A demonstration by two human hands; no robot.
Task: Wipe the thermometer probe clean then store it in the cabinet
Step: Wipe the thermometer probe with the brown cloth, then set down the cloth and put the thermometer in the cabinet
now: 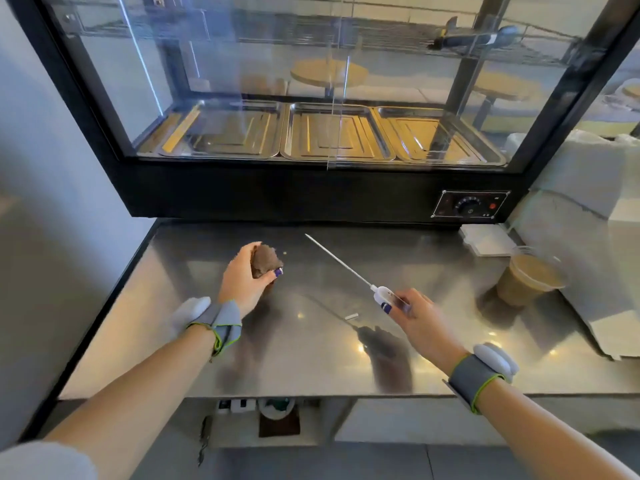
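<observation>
My right hand is shut on the white handle of the thermometer. Its thin metal probe points up and to the left, raised over the steel counter. My left hand is shut on a crumpled brown cloth, held left of the probe and apart from it. Behind the counter stands the glass display cabinet with a black frame, holding three shallow steel trays.
A plastic cup of brown drink stands at the counter's right. A stack of white napkins lies by the cabinet's control panel. White boxes crowd the far right. A small white scrap lies on the counter.
</observation>
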